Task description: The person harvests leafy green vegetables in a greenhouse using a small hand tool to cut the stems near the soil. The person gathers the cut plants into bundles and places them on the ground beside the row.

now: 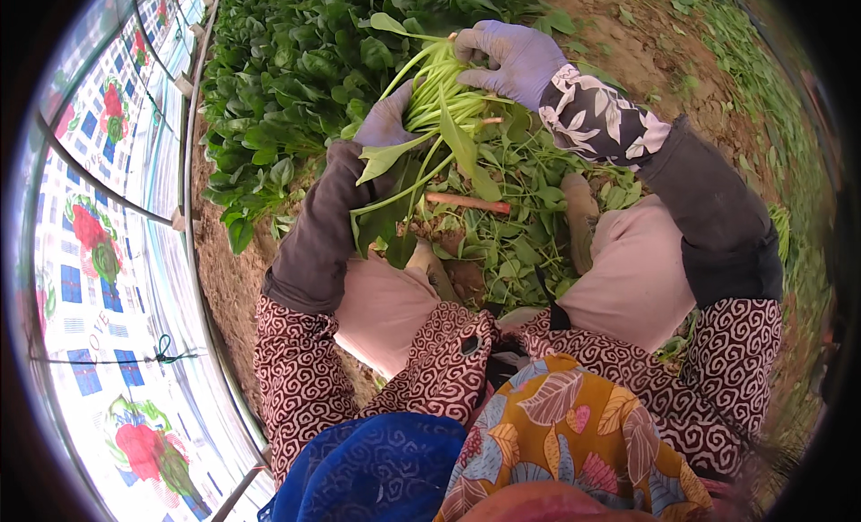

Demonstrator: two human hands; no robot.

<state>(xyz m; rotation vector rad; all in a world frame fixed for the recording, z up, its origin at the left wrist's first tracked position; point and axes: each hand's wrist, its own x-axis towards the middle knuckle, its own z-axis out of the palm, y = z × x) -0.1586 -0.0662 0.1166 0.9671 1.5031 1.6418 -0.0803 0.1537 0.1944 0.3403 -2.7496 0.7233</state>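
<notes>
My left hand (387,118), in a purple disposable glove, is closed around a bunch of cut leafy greens (444,95) that look like spinach. Its pale green stems fan up and right towards the root ends, while several leaves hang down below. At the bunch's upper right is my right hand (514,61), gloved the same way. Its curled fingers and thumb touch the root ends and stems; whether they grip any is unclear. Beneath the bunch, a wooden handle (467,202) with a red end lies on loose leaves between my feet.
Dense rows of growing spinach-like plants (289,71) stand ahead and to the left. Loose leaves and stems (518,246) litter the soil between my shoes. On the left runs a metal pipe frame (190,118) with patterned sheeting (94,253). Bare soil (646,51) lies at the upper right.
</notes>
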